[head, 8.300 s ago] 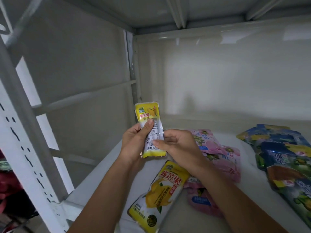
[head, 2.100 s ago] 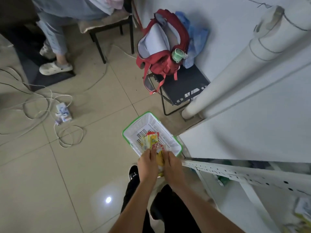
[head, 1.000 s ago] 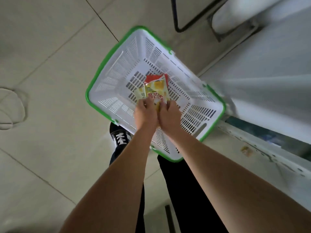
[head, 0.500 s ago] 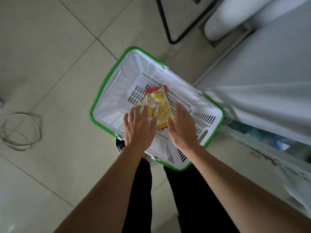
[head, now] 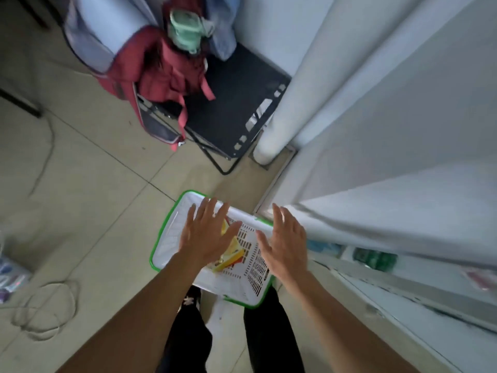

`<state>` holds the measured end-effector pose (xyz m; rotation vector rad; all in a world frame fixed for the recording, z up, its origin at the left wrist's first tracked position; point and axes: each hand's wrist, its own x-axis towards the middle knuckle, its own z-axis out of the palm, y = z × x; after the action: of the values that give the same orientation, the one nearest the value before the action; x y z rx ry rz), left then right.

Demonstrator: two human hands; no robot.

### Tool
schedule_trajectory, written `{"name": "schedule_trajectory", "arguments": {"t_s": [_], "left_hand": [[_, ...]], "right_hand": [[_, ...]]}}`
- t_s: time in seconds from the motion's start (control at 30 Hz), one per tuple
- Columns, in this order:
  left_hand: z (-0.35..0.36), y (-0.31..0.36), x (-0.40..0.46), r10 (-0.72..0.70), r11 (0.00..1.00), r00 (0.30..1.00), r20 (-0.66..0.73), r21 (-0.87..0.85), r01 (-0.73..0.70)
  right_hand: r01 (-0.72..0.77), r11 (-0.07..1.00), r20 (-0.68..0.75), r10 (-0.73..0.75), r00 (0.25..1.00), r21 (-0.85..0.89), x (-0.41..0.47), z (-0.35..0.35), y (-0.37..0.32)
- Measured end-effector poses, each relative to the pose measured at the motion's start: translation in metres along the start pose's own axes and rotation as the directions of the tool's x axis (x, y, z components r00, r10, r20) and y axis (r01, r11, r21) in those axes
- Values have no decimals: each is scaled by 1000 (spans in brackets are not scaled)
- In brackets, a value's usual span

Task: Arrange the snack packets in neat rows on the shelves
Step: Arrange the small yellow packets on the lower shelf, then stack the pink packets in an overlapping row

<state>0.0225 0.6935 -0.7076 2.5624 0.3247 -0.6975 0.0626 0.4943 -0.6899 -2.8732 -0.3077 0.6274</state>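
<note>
Both your hands are held out flat over the basket [head: 172,238]. Your left hand [head: 207,235] has its fingers spread wide and holds nothing. Your right hand [head: 286,242] is spread too, palm down, and holds nothing. The white basket with a green rim sits on the floor [head: 80,211], just in front of your legs. The yellow snack packets [head: 231,255] lie inside it, partly hidden under your left hand. The white shelf [head: 403,211] stands just beside the basket, on your right. A red bag [head: 161,74] rests on a black chair [head: 236,109] farther off.
</note>
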Motion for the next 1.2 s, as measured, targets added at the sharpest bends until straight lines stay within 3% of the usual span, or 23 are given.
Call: {"name": "schedule_trajectory", "arguments": {"t_s": [0.27, 0.43, 0.6, 0.73, 0.9, 1.0, 1.2], "left_hand": [[-154, 80, -103, 241, 970, 963, -118, 12, -241], [-187, 132, -153, 450, 884, 892, -51, 165, -437], [-180, 202, -208, 643, 742, 762, 74, 187, -644], [-167, 273, -259, 780, 597, 607, 151, 110, -795], [-150, 349, -299, 856, 503, 493, 157, -34, -863], [-135, 387, -319, 852, 517, 502, 146, -86, -852], [-108, 448, -349, 798, 601, 601, 49, -138, -787]], "right_hand": [[-192, 965, -192, 225, 955, 179, -145, -122, -8], [-333, 901, -307, 412, 858, 278, -229, -157, -5], [-451, 836, -395, 547, 738, 314, -289, -184, 9], [-476, 780, -486, 626, 610, 407, -331, -219, 40], [-463, 724, -524, 690, 499, 512, -388, -243, 84], [-462, 694, -500, 719, 483, 553, -428, -246, 112], [-493, 723, -447, 689, 571, 484, -477, -268, 172]]}}
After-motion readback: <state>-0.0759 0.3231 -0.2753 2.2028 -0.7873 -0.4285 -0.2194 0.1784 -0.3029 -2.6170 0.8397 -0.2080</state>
